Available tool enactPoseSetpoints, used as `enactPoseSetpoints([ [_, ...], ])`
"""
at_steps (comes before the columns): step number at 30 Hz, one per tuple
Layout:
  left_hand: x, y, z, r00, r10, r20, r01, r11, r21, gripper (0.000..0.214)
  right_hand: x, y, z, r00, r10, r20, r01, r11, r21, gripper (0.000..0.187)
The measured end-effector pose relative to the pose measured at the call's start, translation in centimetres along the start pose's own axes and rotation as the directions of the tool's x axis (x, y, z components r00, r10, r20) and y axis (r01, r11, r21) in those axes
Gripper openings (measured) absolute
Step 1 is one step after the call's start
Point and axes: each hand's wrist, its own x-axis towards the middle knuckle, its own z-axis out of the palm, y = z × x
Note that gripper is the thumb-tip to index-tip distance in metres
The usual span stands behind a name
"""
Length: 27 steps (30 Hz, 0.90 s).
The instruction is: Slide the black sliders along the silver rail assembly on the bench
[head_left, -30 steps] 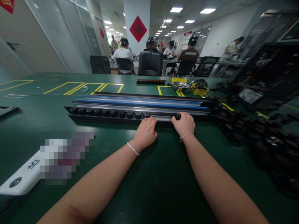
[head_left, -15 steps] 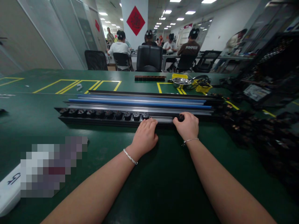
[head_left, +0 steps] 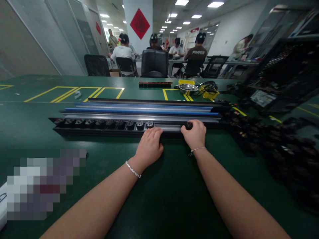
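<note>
A long black rail with an open channel lies across the table in front of me. Several round black socket-like modules sit in a row in its left part. My left hand has its fingers curled over the rail's front edge, just right of the last module, with the thumb in front. Farther right, my right hand pinches one black module between thumb and fingers at the channel. A bare silvery stretch of channel shows between the hands. My right fingers partly hide the pinched module.
Behind the rail lie more long rails, some with blue strips. A pile of black parts spreads at right. Farther back are a metal bowl, yellow bins and a dark strip. A blurred white object lies left.
The view has turned slightly right, so everything appears shifted left. Both hands keep nearly the same places on the rail, and the right one still pinches the module.
</note>
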Motion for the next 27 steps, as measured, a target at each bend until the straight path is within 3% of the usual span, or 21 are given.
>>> enactPoseSetpoints([
  [4,-0.06,-0.04,-0.01,1.000,0.009,-0.011,-0.009,1.000,0.011,0.046,0.04,-0.04,-0.27,0.999,-0.019,0.028,0.018,1.000,0.010,0.028],
  [16,0.04,0.15,-0.09,1.000,-0.002,-0.020,0.002,1.000,0.012,0.046,0.39,0.62,-0.74,0.999,0.013,-0.046,-0.009,0.996,0.086,0.028],
  [27,0.00,0.20,-0.27,1.000,-0.002,-0.023,0.002,1.000,0.012,0.046,0.37,0.63,-0.84,0.998,0.042,-0.044,-0.036,0.991,0.128,0.031],
])
